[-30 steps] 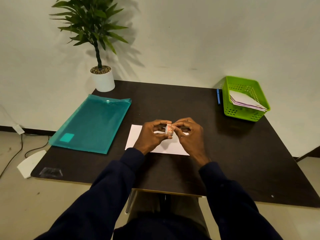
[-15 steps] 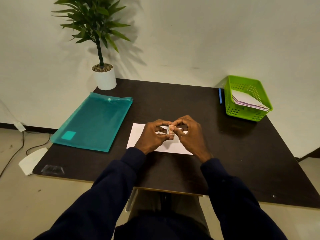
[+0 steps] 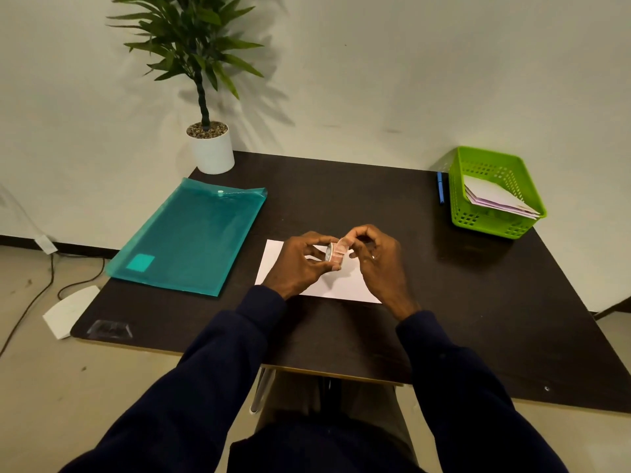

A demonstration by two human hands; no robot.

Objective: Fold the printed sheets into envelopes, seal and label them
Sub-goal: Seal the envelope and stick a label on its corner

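- Pink patterned tape roll [image 3: 337, 253], one, is held on edge just above the paper, its open face turned left. The left hand [image 3: 300, 266] curls its fingers round it, and the right hand [image 3: 379, 262] pinches its top rim.
- One white sheet [image 3: 341, 288] lies flat under both hands, long axis left to right.
- One teal folder [image 3: 191, 237] lies to the left.
- One green basket [image 3: 488, 225] at far right holds several envelopes [image 3: 495, 199], with one blue pen [image 3: 440, 187] beside it.
- One potted plant [image 3: 211, 151] stands at the back left of the dark table [image 3: 341, 186].
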